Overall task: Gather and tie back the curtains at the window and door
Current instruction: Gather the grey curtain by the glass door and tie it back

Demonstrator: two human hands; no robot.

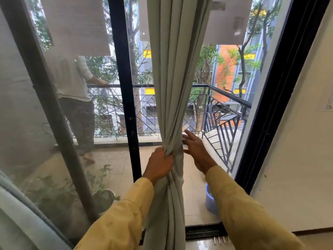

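Note:
A pale grey-green curtain [173,78] hangs bunched into a narrow column in front of the open balcony door. My left hand [159,164] grips the gathered folds at waist height, fingers curled round the bunch. Just to the right of the curtain, my right hand [195,151] is spread with straight fingers, its fingertips touching the curtain's right edge. Both arms wear yellow sleeves. Below my left hand the curtain falls loose to the floor. No tie-back band is visible.
The black door frame [124,87] stands left of the curtain, with a mesh screen panel [45,105] further left. Outside, a person [73,98] stands at the balcony railing [225,109]. Potted plants [100,192] and a blue bucket [210,201] sit on the balcony floor. A white wall [297,159] is right.

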